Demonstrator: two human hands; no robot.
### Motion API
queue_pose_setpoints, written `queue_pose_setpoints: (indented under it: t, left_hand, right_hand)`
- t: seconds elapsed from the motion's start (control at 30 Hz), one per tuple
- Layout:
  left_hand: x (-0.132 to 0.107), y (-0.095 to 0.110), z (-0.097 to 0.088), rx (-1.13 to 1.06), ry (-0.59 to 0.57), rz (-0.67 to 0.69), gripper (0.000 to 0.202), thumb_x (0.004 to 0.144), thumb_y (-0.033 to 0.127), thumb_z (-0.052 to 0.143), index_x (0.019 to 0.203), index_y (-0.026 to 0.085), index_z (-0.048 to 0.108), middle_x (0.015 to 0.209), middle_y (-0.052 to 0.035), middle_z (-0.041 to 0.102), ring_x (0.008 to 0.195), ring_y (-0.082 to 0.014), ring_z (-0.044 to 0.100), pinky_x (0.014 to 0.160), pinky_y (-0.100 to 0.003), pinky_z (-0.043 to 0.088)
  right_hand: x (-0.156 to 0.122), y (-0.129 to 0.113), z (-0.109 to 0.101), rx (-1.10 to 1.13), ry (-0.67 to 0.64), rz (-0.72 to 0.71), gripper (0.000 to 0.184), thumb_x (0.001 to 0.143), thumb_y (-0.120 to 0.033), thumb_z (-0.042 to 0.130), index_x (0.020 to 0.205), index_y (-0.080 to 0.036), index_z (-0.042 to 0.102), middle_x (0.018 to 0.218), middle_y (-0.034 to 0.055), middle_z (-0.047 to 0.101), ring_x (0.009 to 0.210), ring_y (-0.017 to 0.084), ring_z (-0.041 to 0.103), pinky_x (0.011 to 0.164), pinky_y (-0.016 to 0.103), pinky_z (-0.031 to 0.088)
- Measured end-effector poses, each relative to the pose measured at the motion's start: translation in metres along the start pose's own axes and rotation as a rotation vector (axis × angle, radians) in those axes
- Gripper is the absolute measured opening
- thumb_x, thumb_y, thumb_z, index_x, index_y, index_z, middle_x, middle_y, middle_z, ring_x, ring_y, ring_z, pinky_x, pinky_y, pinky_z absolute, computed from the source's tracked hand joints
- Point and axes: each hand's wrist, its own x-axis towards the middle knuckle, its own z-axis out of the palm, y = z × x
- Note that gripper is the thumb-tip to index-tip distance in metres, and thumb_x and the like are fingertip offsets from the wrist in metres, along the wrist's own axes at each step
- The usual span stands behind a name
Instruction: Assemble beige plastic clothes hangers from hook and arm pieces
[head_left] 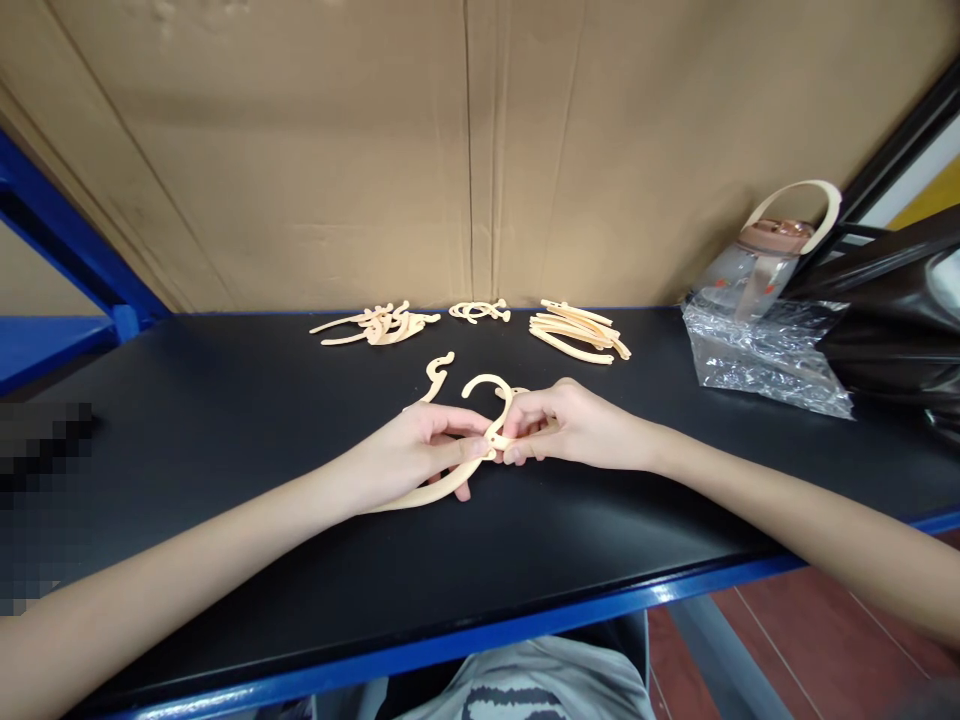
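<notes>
Over the middle of the black tabletop, my left hand grips a cream plastic hanger arm, which slants down to the left beneath the hand. My right hand pinches the base of a cream hanger hook, its curve pointing up and open to the left. Hook and arm touch between my fingertips; whether they are locked together I cannot tell. Another cream piece with a curled end lies just beyond my left hand, partly covered by it. Part of a further cream piece shows behind the right fingers.
Along the cardboard wall lie a pile of hanger arms, several small hooks and a bundle of straight bars. A bottle and clear plastic wrap sit at the right. The table has a blue front edge.
</notes>
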Motion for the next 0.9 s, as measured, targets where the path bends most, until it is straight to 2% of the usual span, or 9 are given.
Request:
queue_pose_setpoints:
  t: [0.07, 0.13, 0.23, 0.43, 0.6, 0.67, 0.8, 0.9]
  left_hand:
    - [0.001, 0.001, 0.002, -0.014, 0.011, 0.018, 0.031, 0.09, 0.04, 0.053, 0.105, 0.017, 0.068, 0.094, -0.0017, 0.069, 0.06, -0.009, 0.06, 0.059, -0.021, 0.039]
    - [0.001, 0.003, 0.002, -0.021, 0.012, -0.004, 0.032, 0.09, 0.04, 0.053, 0.107, 0.017, 0.068, 0.1, -0.0031, 0.069, 0.061, -0.0091, 0.061, 0.057, -0.02, 0.038]
    - [0.001, 0.003, 0.002, -0.033, 0.019, -0.048, 0.034, 0.089, 0.042, 0.054, 0.109, 0.018, 0.067, 0.097, -0.0033, 0.069, 0.063, -0.0107, 0.062, 0.054, -0.02, 0.036]
    - [0.003, 0.001, 0.003, -0.063, 0.047, -0.046, 0.032, 0.087, 0.042, 0.057, 0.102, 0.016, 0.068, 0.086, -0.0021, 0.068, 0.062, -0.0112, 0.062, 0.056, -0.021, 0.039]
    - [0.003, -0.001, 0.001, -0.127, 0.204, -0.053, 0.031, 0.084, 0.041, 0.061, 0.1, 0.015, 0.068, 0.069, 0.0022, 0.061, 0.06, -0.0108, 0.06, 0.055, -0.02, 0.041]
    - [0.002, -0.001, -0.001, -0.15, 0.24, -0.054, 0.032, 0.083, 0.041, 0.062, 0.102, 0.016, 0.067, 0.069, 0.0027, 0.06, 0.06, -0.0107, 0.061, 0.055, -0.02, 0.042]
    - [0.002, -0.002, -0.002, -0.15, 0.182, -0.038, 0.031, 0.084, 0.04, 0.062, 0.104, 0.018, 0.068, 0.081, 0.0004, 0.065, 0.061, -0.0107, 0.063, 0.054, -0.02, 0.043]
    - [0.0, -0.001, 0.0, -0.188, 0.157, -0.044, 0.03, 0.086, 0.039, 0.06, 0.107, 0.02, 0.068, 0.082, 0.0001, 0.067, 0.061, -0.0103, 0.063, 0.054, -0.019, 0.043]
  right_hand:
    - [0.002, 0.002, 0.001, 0.075, 0.002, 0.023, 0.015, 0.082, -0.029, 0.067, 0.085, -0.015, 0.066, 0.074, 0.0012, 0.069, 0.068, 0.012, 0.065, 0.061, 0.023, 0.051]
    - [0.004, 0.004, 0.001, 0.119, 0.001, 0.031, 0.018, 0.08, -0.032, 0.068, 0.086, -0.014, 0.066, 0.074, 0.0021, 0.069, 0.067, 0.012, 0.064, 0.06, 0.023, 0.051]
    - [0.004, 0.004, -0.002, 0.119, -0.025, 0.023, 0.02, 0.081, -0.033, 0.067, 0.087, -0.014, 0.067, 0.078, 0.0038, 0.07, 0.068, 0.012, 0.065, 0.061, 0.024, 0.052]
    - [0.002, 0.002, -0.008, 0.056, -0.046, 0.011, 0.014, 0.083, -0.027, 0.064, 0.088, -0.015, 0.066, 0.079, 0.0036, 0.071, 0.07, 0.012, 0.066, 0.062, 0.023, 0.05]
    - [0.001, 0.001, -0.01, -0.062, -0.017, 0.036, 0.015, 0.082, -0.03, 0.066, 0.084, -0.015, 0.065, 0.076, 0.0024, 0.07, 0.068, 0.011, 0.064, 0.063, 0.023, 0.047]
    - [0.001, 0.001, -0.009, -0.064, -0.018, 0.036, 0.015, 0.082, -0.031, 0.066, 0.084, -0.016, 0.065, 0.075, 0.0018, 0.07, 0.067, 0.011, 0.063, 0.062, 0.022, 0.046]
    - [0.002, 0.002, -0.006, -0.038, -0.017, 0.034, 0.016, 0.082, -0.032, 0.067, 0.083, -0.016, 0.064, 0.072, 0.0009, 0.069, 0.065, 0.01, 0.061, 0.061, 0.022, 0.045]
    - [0.002, 0.003, -0.005, 0.013, -0.023, 0.039, 0.018, 0.081, -0.032, 0.068, 0.083, -0.015, 0.064, 0.071, 0.0007, 0.068, 0.063, 0.01, 0.061, 0.06, 0.022, 0.046]
